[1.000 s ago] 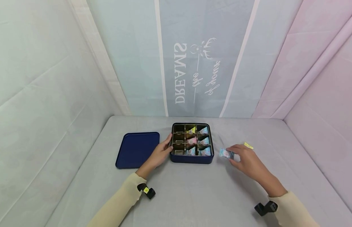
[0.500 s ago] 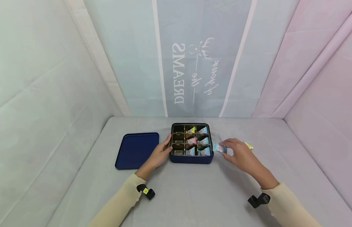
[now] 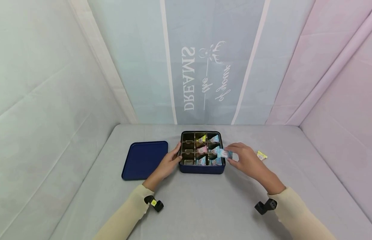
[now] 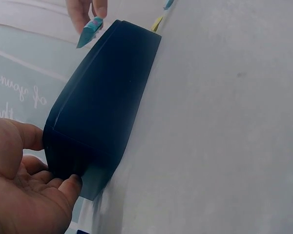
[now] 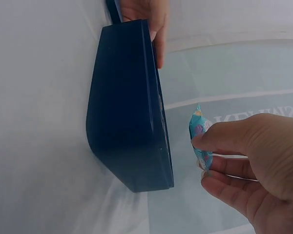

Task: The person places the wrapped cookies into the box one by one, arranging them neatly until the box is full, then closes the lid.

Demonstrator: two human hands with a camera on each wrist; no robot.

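Note:
A dark blue box (image 3: 201, 170) stands with its lid off, its inside divided into several compartments. Wrapped candies fill the middle and right columns: a yellow candy (image 3: 201, 138), a pink candy (image 3: 201, 149) and several blue ones. No candies lie in the left column. My left hand (image 3: 168, 164) holds the box by its left side, fingers bent against it in the left wrist view. Between thumb and fingers, my right hand (image 3: 246, 160) pinches a blue wrapped candy (image 5: 201, 139). That candy hangs over the box's right rim and overlaps the right column in the head view.
The flat blue lid (image 3: 144, 160) lies on the grey cloth-covered table (image 3: 189, 206), left of the box. Another yellow candy (image 3: 261, 155) rests on the table behind the right hand. Fabric walls (image 3: 210, 113) enclose the back and sides.
My right hand has moved left with the blue candy, from beside the box to over its right rim. The yellow candy on the table shows more. My left hand stays at the box.

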